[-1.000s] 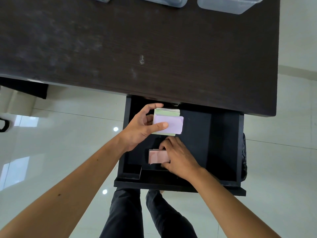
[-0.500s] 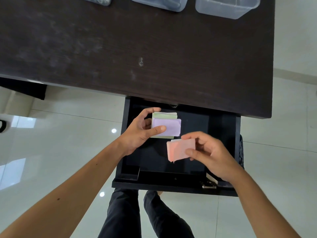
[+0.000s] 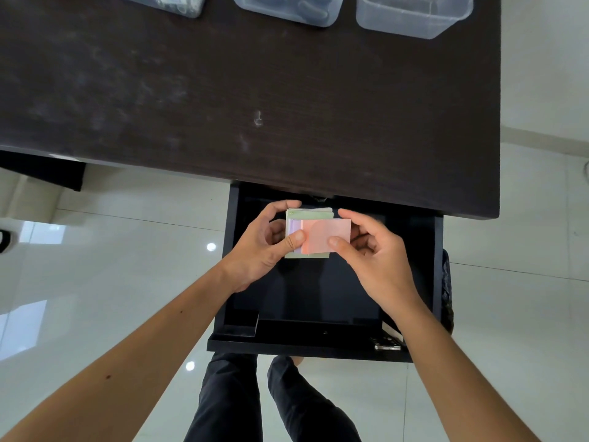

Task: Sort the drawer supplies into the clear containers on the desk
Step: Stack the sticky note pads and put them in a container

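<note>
Left hand (image 3: 261,247): fingers curled round a stack of sticky-note pads (image 3: 307,215), green on the far side, purple under the thumb, held above the open drawer (image 3: 411,266). Pink pad (image 3: 322,234): lies on top of the stack, overlapping the purple one. Right hand (image 3: 376,253): thumb and fingers pinch the pink pad's right edge. Desk (image 3: 223,90): dark wood; three clear containers (image 3: 411,14) along its far edge, well apart from the hands.

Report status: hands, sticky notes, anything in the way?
Left hand and right hand both pinching sticky-note stack over open drawer. Nothing in the way.
</note>
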The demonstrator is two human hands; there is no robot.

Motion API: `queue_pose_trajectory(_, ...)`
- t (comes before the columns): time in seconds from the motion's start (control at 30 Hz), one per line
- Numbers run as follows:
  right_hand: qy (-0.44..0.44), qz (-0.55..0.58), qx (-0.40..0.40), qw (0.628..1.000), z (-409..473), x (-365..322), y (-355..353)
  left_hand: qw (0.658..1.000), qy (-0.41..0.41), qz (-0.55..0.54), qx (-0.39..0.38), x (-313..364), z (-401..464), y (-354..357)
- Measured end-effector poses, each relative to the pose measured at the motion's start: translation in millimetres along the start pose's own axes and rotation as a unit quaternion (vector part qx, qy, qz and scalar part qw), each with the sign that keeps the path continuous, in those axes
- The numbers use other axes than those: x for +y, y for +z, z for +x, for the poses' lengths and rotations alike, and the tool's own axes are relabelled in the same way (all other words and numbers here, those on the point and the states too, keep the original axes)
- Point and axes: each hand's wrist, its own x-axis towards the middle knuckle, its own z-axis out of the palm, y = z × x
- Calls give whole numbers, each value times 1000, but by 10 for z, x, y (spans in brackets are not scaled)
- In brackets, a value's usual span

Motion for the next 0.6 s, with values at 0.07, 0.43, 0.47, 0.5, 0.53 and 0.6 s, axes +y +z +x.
queue_pose_trajectory(0.07,3,2,10,1000,-8,3,24,1000,-1,7,-2,-1,-9,3)
queue_pose_trajectory(0.43,37,-7,36,999,-57,-5,47,999,-33,9,-19,3,-40,48)
queue_pose_trajectory(0.47,53,-7,28,998,-62,5,44,999,-33,7,-22,6,-39,56)
queue_pose_trajectory(0.5,76,4,14,997,-68,7,37,999,-35,3,-24,22,-46,69)
queue_pose_trajectory(0.53,102,30,-5,994,-71,11,27,999,-37,-2,-25,44,-53,88)
queue_pose_trajectory(0.6,146,116,-46,981,-76,14,7,999,-38,-8,-28,76,-67,119)
